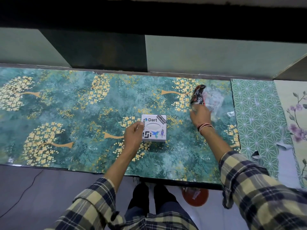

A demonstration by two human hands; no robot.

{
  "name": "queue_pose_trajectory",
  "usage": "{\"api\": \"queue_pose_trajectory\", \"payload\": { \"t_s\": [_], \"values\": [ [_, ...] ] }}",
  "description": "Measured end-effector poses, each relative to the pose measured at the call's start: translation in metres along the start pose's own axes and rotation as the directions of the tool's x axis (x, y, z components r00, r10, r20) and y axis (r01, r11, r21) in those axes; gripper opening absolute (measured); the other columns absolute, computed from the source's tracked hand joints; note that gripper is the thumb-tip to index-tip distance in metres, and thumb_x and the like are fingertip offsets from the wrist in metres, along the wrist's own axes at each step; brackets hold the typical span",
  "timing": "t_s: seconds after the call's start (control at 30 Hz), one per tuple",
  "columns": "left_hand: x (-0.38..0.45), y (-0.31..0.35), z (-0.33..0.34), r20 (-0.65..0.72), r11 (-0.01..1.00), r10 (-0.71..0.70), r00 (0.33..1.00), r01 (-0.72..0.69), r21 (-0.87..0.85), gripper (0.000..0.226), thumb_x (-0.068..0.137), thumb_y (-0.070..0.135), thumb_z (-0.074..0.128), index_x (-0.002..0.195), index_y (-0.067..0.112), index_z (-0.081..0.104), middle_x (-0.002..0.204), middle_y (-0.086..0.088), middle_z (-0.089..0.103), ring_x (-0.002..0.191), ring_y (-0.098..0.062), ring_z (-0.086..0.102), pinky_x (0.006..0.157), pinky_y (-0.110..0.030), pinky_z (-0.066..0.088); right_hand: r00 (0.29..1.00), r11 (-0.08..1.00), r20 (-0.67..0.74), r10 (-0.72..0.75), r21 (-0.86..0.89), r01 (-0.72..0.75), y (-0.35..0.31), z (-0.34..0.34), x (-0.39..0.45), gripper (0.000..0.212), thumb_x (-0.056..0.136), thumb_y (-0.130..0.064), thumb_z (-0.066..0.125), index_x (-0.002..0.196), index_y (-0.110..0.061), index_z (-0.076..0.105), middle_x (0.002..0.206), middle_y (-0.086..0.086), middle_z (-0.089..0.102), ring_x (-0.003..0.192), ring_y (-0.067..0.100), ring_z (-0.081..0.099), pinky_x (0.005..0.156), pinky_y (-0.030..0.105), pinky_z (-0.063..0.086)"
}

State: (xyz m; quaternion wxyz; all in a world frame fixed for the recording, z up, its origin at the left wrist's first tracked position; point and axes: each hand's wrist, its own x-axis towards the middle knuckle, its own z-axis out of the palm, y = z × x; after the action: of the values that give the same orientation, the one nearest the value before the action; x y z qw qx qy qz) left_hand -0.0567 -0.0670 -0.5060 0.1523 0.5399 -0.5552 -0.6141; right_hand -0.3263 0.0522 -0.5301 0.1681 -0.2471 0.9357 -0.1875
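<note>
A white box (154, 127) covered in stickers, with an oval opening on top, sits in the middle of the table (66, 105). My left hand (132, 136) rests against the box's left side, fingers curled at its upper left corner. My right hand (200, 116) reaches to the back right and holds a crumpled clear plastic packet (213, 99) with a black and red printed band (197, 95). The packet is blurred, and the fingers under it are hidden.
The table has a green covering with yellow flower trees. A green geometric sheet (259, 117) and a floral sheet (297, 117) lie at the right. A wall stands close behind. An orange-red tub (195, 196) sits on the floor below the front edge.
</note>
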Motion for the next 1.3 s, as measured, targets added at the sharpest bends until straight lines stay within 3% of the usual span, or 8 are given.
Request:
{"api": "queue_pose_trajectory", "payload": {
  "t_s": [0.17, 0.33, 0.53, 0.7, 0.87, 1.0, 1.13, 1.3],
  "values": [
    [-0.007, 0.006, 0.011, 0.037, 0.96, 0.177, 0.984, -0.181, 0.215, 0.065, 0.084, 0.039, 0.071, 0.145, 0.019, 0.057, 0.158, -0.009, 0.05, 0.142, -0.029, 0.051, 0.115, -0.055, 0.045, 0.999, 0.858, -0.049, -0.022, 0.511, 0.045, -0.035, -0.02, -0.062, 0.025, 0.088, -0.006, 0.066, 0.11, -0.007, 0.078, 0.107, 0.014, 0.078, 0.079, 0.016, 0.067, 0.079, 0.025, 0.054],
    [-0.031, 0.025, 0.015, 0.433, 0.919, 0.245, 0.868, -0.35, 0.183, 0.109, 0.072, 0.049, 0.088, 0.157, 0.057, 0.02, 0.175, 0.005, 0.01, 0.16, -0.015, 0.016, 0.126, -0.049, 0.024, 0.945, 0.381, 0.3, -0.128, 0.895, -0.232, -0.061, -0.04, -0.122, 0.022, 0.085, 0.014, 0.063, 0.088, -0.002, 0.079, 0.085, 0.011, 0.079, 0.079, 0.023, 0.073, 0.077, 0.034, 0.062],
    [-0.071, 0.007, -0.003, 0.596, 0.971, 0.228, 0.77, -0.226, -0.079, 0.051, 0.091, 0.005, 0.076, 0.138, 0.019, 0.061, 0.115, -0.02, 0.071, 0.102, -0.022, 0.071, 0.093, -0.046, 0.06, 0.928, 0.049, 0.358, -0.102, 0.934, -0.355, -0.059, -0.042, -0.184, 0.018, 0.088, 0.018, 0.056, 0.093, 0.006, 0.068, 0.077, 0.01, 0.076, 0.07, 0.019, 0.075, 0.069, 0.028, 0.063],
    [-0.108, -0.025, -0.018, 0.633, 0.952, 0.233, 0.738, -0.307, 0.008, 0.019, 0.095, -0.007, 0.065, 0.111, -0.004, 0.074, 0.09, -0.007, 0.073, 0.076, -0.005, 0.066, 0.076, -0.023, 0.053, 0.982, 0.367, 0.187, 0.033, 0.912, -0.186, -0.024, -0.017, -0.245, 0.042, 0.088, 0.005, 0.065, 0.119, -0.022, 0.068, 0.074, 0.01, 0.067, 0.066, 0.015, 0.066, 0.066, 0.033, 0.06],
    [-0.14, -0.046, -0.023, 0.686, 0.94, 0.244, 0.685, -0.341, 0.007, 0.024, 0.089, -0.005, 0.068, 0.09, 0.016, 0.078, 0.094, 0.009, 0.071, 0.088, -0.005, 0.065, 0.08, -0.022, 0.051, 0.98, 0.544, 0.189, 0.057, 0.818, -0.189, -0.007, 0.017, -0.305, 0.018, 0.091, -0.002, 0.061, 0.079, -0.003, 0.073, 0.073, 0.007, 0.062, 0.07, 0.015, 0.054, 0.066, 0.031, 0.047],
    [-0.155, -0.068, -0.018, 0.642, 0.987, 0.151, 0.752, -0.154, -0.051, 0.025, 0.094, -0.005, 0.065, 0.087, 0.017, 0.075, 0.135, 0.0, 0.062, 0.112, -0.012, 0.063, 0.085, -0.024, 0.054, 0.918, 0.361, 0.38, 0.108, 0.846, -0.393, 0.01, 0.031, -0.34, 0.018, 0.092, -0.008, 0.06, 0.101, 0.005, 0.07, 0.096, 0.016, 0.064, 0.09, 0.023, 0.061, 0.073, 0.043, 0.056],
    [-0.175, -0.095, -0.003, 0.645, 0.997, 0.055, 0.762, -0.006, -0.078, 0.025, 0.089, -0.012, 0.066, 0.09, 0.01, 0.076, 0.086, -0.009, 0.076, 0.075, -0.026, 0.064, 0.068, -0.037, 0.053, 0.845, -0.005, 0.531, 0.062, 0.847, -0.532, 0.035, 0.045, -0.368, 0.019, 0.088, -0.009, 0.067, 0.105, 0.0, 0.066, 0.105, 0.028, 0.062, 0.089, 0.037, 0.063, 0.088, 0.059, 0.055],
    [-0.192, -0.142, 0.028, 0.609, 0.999, 0.032, 0.793, -0.042, 0.001, 0.024, 0.084, -0.021, 0.065, 0.081, 0.003, 0.068, 0.1, -0.009, 0.071, 0.088, -0.022, 0.069, 0.075, -0.032, 0.059, 0.862, 0.058, 0.427, 0.273, 0.887, -0.458, 0.088, 0.061, -0.387, 0.036, 0.085, 0.016, 0.065, 0.113, -0.005, 0.056, 0.074, 0.003, 0.074, 0.064, 0.025, 0.071, 0.056, 0.034, 0.062]
  ]
}}
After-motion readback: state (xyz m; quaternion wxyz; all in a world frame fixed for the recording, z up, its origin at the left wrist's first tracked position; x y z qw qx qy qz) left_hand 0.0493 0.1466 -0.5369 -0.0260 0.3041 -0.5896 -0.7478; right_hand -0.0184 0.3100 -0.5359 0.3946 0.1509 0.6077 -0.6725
